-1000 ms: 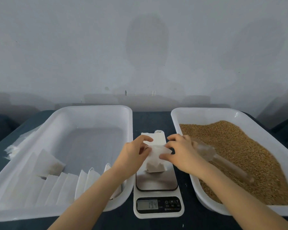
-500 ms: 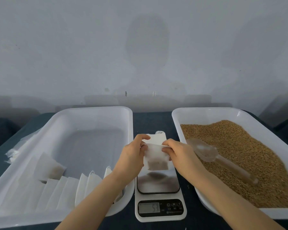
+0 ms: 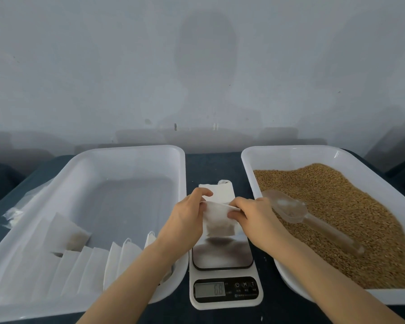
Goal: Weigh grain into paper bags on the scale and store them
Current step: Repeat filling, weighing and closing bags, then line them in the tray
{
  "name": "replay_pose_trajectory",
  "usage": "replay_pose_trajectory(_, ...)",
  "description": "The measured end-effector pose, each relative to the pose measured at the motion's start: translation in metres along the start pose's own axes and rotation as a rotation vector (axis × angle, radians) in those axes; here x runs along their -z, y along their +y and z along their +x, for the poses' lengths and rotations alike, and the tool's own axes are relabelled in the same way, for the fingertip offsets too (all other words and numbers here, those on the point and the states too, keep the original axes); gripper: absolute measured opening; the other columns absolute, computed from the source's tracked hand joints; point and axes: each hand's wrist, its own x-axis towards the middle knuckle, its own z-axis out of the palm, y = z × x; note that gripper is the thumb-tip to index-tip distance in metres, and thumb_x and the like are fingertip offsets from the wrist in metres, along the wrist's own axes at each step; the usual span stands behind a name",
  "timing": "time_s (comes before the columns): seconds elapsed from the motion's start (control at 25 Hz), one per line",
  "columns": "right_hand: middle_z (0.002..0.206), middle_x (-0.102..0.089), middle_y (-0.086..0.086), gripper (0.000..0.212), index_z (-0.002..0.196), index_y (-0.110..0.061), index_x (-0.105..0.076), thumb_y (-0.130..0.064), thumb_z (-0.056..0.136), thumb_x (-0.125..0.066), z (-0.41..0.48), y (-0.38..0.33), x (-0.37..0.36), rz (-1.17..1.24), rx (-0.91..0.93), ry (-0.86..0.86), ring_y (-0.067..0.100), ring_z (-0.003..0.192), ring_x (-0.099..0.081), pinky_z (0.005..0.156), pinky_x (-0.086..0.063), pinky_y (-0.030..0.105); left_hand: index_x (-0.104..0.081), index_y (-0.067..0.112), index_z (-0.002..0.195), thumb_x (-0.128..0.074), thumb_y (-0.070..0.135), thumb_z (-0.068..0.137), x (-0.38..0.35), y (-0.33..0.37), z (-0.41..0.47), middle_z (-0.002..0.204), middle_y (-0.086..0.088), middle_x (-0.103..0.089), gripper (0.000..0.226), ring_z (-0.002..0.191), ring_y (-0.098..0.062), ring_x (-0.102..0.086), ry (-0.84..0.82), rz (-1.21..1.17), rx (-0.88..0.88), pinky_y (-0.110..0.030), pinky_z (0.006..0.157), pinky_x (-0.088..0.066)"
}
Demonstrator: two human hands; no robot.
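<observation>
A small white paper bag (image 3: 216,219) with grain showing through its lower part hangs just above the steel plate of the white scale (image 3: 222,256). My left hand (image 3: 185,220) pinches its top left edge and my right hand (image 3: 253,216) pinches its top right edge. The scale's display (image 3: 209,289) shows blurred digits. A pile of brown grain (image 3: 337,218) fills the right white tray (image 3: 290,153), with a clear plastic scoop (image 3: 297,211) lying on it.
The left white tray (image 3: 126,153) holds a row of several filled white bags (image 3: 80,265) along its near side. Spare flat bags (image 3: 220,190) lie behind the scale. A clear plastic wrapper (image 3: 14,213) lies left of the tray on the dark table.
Both hands have lifted the bag off the scale plate and drawn its top edge taut. The scale reading has dropped from 194.
</observation>
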Motion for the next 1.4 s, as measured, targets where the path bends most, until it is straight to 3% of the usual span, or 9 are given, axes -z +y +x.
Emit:
replay_pose_trajectory(0.16,0.072,-0.050,-0.009,0.016,0.105,-0.026,-0.062,-0.031,0.096,-0.050,-0.0012,0.0033,-0.0027,-0.044,-0.002,-0.045,0.025,0.097,-0.039,0.083,-0.038,0.035,-0.047,0.020,0.122,-0.040,0.008,0.099,0.0012,0.0001,-0.0015,0.087,0.013,-0.051,0.028,0.070,-0.004,-0.054,-0.023,-0.009,-0.022,-0.007,0.064,-0.045)
replay_pose_trajectory(0.32,0.067,-0.040,-0.015,0.019,0.109,-0.028,-0.061,-0.035,0.096,-0.049,-0.0028,0.0032,-0.0027,-0.077,0.002,-0.052,0.024,0.096,-0.038,0.083,-0.036,0.034,-0.045,0.025,0.123,-0.045,0.010,0.096,0.0022,0.0019,-0.0037,0.095,0.010,-0.056,0.031,0.077,0.000,-0.056,-0.074,-0.021,-0.043,-0.001,0.067,-0.041)
replay_pose_trajectory(0.48,0.069,-0.051,-0.013,0.024,0.112,-0.024,-0.061,-0.037,0.097,-0.046,-0.0026,0.0014,-0.0010,-0.043,0.030,0.007,0.016,0.084,-0.044,0.088,-0.034,0.030,-0.046,0.020,0.123,-0.038,0.004,0.096,0.0032,0.0029,-0.0030,0.098,0.005,-0.057,0.033,0.077,-0.002,-0.054,-0.070,-0.016,-0.019,0.000,0.068,-0.040)
replay_pose_trajectory(0.64,0.056,-0.041,-0.021,0.021,0.107,-0.020,-0.062,-0.033,0.095,-0.051,-0.0033,-0.0016,0.0008,0.013,0.060,0.056,0.003,0.064,-0.044,0.087,-0.039,0.032,-0.046,0.020,0.123,-0.036,0.006,0.097,0.0020,0.0033,-0.0016,0.100,0.005,-0.055,0.032,0.079,-0.008,-0.053,-0.065,-0.017,-0.001,0.002,0.067,-0.038)
replay_pose_trajectory(0.84,0.054,-0.040,-0.021,0.020,0.105,-0.018,-0.063,-0.032,0.094,-0.054,-0.0036,-0.0030,0.0024,0.033,0.059,0.070,-0.001,0.055,-0.042,0.080,-0.040,0.031,-0.045,0.022,0.123,-0.036,0.008,0.099,0.0015,0.0043,-0.0015,0.100,0.005,-0.053,0.030,0.082,-0.011,-0.052,-0.070,-0.017,0.018,0.003,0.067,-0.039)
replay_pose_trajectory(1.08,0.057,-0.042,-0.022,0.022,0.108,-0.020,-0.062,-0.034,0.095,-0.051,-0.0031,-0.0035,0.0022,0.012,0.041,0.049,-0.001,0.060,-0.043,0.086,-0.041,0.033,-0.046,0.019,0.122,-0.036,0.005,0.097,0.0028,0.0046,-0.0022,0.097,0.005,-0.055,0.031,0.075,-0.001,-0.052,-0.066,-0.010,-0.002,0.001,0.065,-0.039)
replay_pose_trajectory(1.4,0.056,-0.041,-0.022,0.022,0.107,-0.018,-0.063,-0.033,0.094,-0.053,-0.0033,-0.0034,0.0026,0.018,0.042,0.052,-0.003,0.057,-0.042,0.087,-0.042,0.034,-0.046,0.020,0.123,-0.036,0.005,0.097,0.0015,0.0037,-0.0011,0.097,0.004,-0.055,0.031,0.078,-0.009,-0.053,-0.063,-0.013,-0.003,0.000,0.065,-0.040)
